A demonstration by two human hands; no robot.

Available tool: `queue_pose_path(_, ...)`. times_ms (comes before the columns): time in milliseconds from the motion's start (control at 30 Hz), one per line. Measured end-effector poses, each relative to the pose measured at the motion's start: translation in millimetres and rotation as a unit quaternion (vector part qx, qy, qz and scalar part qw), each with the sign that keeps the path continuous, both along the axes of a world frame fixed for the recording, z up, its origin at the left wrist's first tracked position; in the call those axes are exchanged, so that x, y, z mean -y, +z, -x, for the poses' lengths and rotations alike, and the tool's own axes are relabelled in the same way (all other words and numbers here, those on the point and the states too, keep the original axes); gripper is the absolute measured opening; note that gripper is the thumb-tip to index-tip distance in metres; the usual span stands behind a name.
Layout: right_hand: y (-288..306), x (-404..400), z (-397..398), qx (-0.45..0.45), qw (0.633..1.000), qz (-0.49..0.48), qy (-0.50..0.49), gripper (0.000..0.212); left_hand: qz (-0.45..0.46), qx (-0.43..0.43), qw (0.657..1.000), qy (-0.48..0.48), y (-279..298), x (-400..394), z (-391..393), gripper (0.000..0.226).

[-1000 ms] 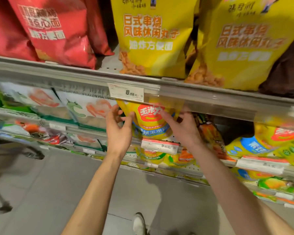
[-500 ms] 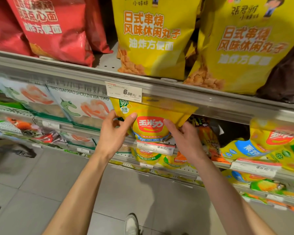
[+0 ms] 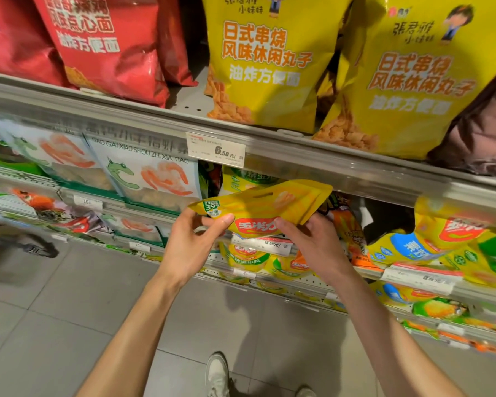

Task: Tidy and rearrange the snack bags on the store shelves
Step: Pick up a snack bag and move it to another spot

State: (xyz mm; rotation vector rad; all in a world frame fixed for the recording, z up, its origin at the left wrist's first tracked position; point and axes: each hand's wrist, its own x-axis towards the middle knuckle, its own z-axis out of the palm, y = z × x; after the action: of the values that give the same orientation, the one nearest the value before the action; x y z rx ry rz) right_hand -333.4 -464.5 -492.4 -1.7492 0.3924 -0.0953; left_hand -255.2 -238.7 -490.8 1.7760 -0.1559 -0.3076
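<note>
Head view, one entry. We hold a small yellow corn snack bag (image 3: pixel 265 206) in front of the second shelf, just under the upper shelf rail (image 3: pixel 312 151) and its price tag (image 3: pixel 216 149). The bag is tilted, top edge leaning back toward the shelf. Our left hand (image 3: pixel 191 245) pinches its left corner with thumb and fingers; our right hand (image 3: pixel 312 242) grasps its right lower edge, fingers curled beneath. Both grips are closed on the bag.

Upper shelf: red bags (image 3: pixel 98 44) at left, two large yellow bags (image 3: pixel 269 61) (image 3: pixel 413 78) at centre and right, a dark brown bag (image 3: pixel 481 130) at far right.

Second shelf: white shrimp-print bags (image 3: pixel 152 176) left of the held bag; more yellow bags (image 3: pixel 441 242) right of it, with an orange pack (image 3: pixel 348 227) between. Lower tiers carry what appear to be further yellow corn bags (image 3: pixel 248 253), partly hidden by labels.

Grey floor tiles (image 3: pixel 69 310) below; our white shoe (image 3: pixel 217 373) shows at bottom centre.
</note>
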Motion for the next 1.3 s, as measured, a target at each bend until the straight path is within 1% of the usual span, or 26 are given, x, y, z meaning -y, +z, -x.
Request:
queue_pose_path(167, 3, -5, 3, -0.005, 1.0, 0.001, 0.002, 0.025, 0.011, 0.016, 1.0, -0.003, 4, -3, 5, 0.033)
queue_pose_path(267, 6, -9, 4, -0.001, 1.0, 0.018, 0.007, 0.023, 0.023, 0.01, 1.0, -0.003, 5, -9, 8, 0.026)
queue_pose_path(333, 7, -12, 8, 0.005, 1.0, 0.016, 0.015, 0.022, 0.032, 0.011, 0.999, 0.001, 0, -18, 9, 0.028)
queue_pose_path(367, 9, -15, 10, 0.007, 1.0, 0.015, 0.018, 0.025, 0.036, 0.014, 0.999, 0.0, -1, -22, 10, 0.029)
queue_pose_path(433, 15, -22, 12, 0.014, 1.0, 0.018, 0.016, 0.039, 0.041, 0.014, 0.999, 0.0, 5, -28, 10, 0.031)
queue_pose_path(467, 20, -25, 11, 0.018, 1.0, 0.02, 0.013, 0.042, 0.039, 0.017, 0.999, 0.002, 10, -29, 9, 0.032)
queue_pose_path(533, 32, -29, 9, 0.026, 1.0, 0.018, 0.003, 0.034, 0.021, 0.041, 0.999, 0.012, 28, -27, 7, 0.037)
queue_pose_path(600, 48, -30, 8, 0.038, 0.999, 0.018, 0.002, 0.029, 0.014, 0.062, 0.997, 0.036, 49, -25, 5, 0.038)
queue_pose_path(667, 61, -32, 8, 0.053, 0.998, 0.032, 0.009, 0.029, 0.018, 0.088, 0.995, 0.033, 67, -25, 4, 0.033)
queue_pose_path(767, 79, -33, 14, 0.076, 0.996, 0.05, 0.011, 0.015, 0.038, 0.115, 0.993, 0.007, 84, -27, 9, 0.021)
queue_pose_path(867, 94, -31, 24, 0.095, 0.994, 0.056, -0.011, 0.013, 0.031, 0.133, 0.991, -0.012, 94, -25, 15, 0.016)
queue_pose_path(900, 98, -30, 28, 0.098, 0.993, 0.057, -0.017, 0.017, 0.026, 0.133, 0.991, -0.014, 95, -24, 17, 0.017)
queue_pose_path(1000, 111, -24, 43, 0.106, 0.991, 0.071, -0.037, 0.019, 0.008, 0.128, 0.991, -0.024, 98, -19, 29, 0.035)
queue_pose_path(1133, 125, -7, 70, 0.116, 0.988, 0.059, -0.083, 0.017, 0.035, 0.068, 0.994, -0.08, 100, 7, 58, 0.068)
queue_pose_path(1200, 129, 6, 86, 0.116, 0.987, 0.04, -0.1, 0.02, 0.033, 0.062, 0.992, -0.101, 99, 25, 72, 0.08)
queue_pose_path(1300, 133, 33, 113, 0.11, 0.988, 0.035, -0.107, 0.013, 0.025, 0.053, 0.992, -0.113, 99, 57, 98, 0.086)
